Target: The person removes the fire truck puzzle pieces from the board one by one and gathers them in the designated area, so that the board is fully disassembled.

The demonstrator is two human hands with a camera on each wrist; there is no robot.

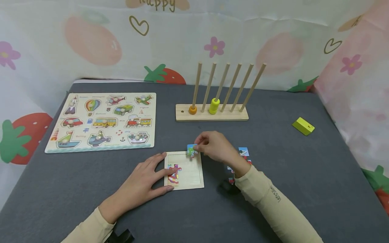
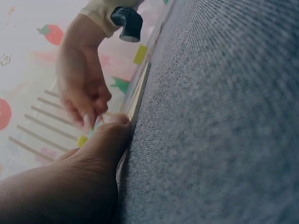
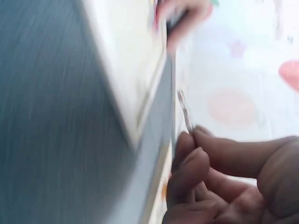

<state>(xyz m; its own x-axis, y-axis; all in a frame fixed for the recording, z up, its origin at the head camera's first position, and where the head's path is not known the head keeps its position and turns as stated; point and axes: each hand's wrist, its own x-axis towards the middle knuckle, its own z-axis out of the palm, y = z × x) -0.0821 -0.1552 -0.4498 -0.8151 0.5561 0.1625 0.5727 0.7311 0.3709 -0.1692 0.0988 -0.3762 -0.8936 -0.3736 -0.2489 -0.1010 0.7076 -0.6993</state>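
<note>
A square wooden puzzle tray [image 1: 190, 175] lies flat on the table. My left hand [image 1: 143, 177] rests along its left side, fingers spread, thumb at the front edge and one fingertip on a pink-and-red puzzle piece [image 1: 174, 179] inside. Between thumb and fingers, my right hand [image 1: 218, 147] pinches a blue-and-green puzzle piece [image 1: 191, 150] over the tray's back right corner. That piece appears edge-on in the right wrist view. More jigsaw pieces [image 1: 243, 152] lie right of the tray, partly hidden by the right wrist.
A peg puzzle board [image 1: 104, 121] with vehicle pictures lies at the back left. Behind the tray stands a wooden rack [image 1: 191, 116] of several upright rods, bearing an orange bead [image 1: 192, 110] and yellow-green beads [image 1: 214, 106]. A yellow block [image 1: 303, 126] sits far right.
</note>
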